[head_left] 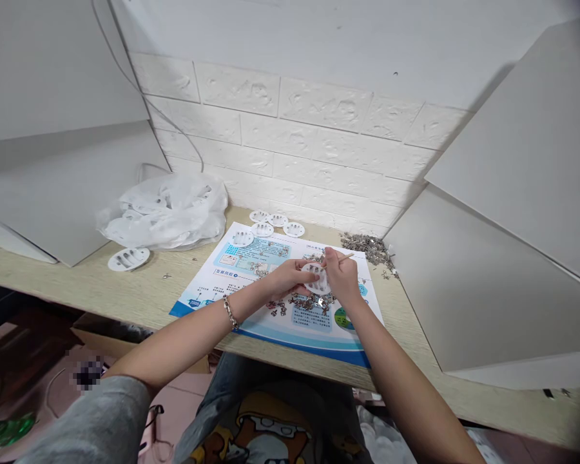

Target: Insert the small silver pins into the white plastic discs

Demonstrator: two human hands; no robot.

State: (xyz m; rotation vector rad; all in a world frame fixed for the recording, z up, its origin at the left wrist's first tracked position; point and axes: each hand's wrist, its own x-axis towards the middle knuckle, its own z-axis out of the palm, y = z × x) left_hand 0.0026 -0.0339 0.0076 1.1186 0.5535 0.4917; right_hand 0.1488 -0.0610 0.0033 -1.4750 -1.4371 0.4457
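Observation:
My left hand [286,277] holds a small white plastic disc [318,278] over a printed blue-and-white sheet [241,267] on the wooden bench. My right hand [341,276] grips a thin wooden stick [344,258], its lower end at the disc. Small loose metal parts [309,301] lie scattered on the sheet just below both hands. A bracelet circles my left wrist.
Several finished white discs [270,224] lie at the sheet's far edge, and one more disc [128,258] sits left. A clear plastic bag of discs [167,211] rests at the back left. A heap of metal parts [367,246] lies right. White panels flank the bench.

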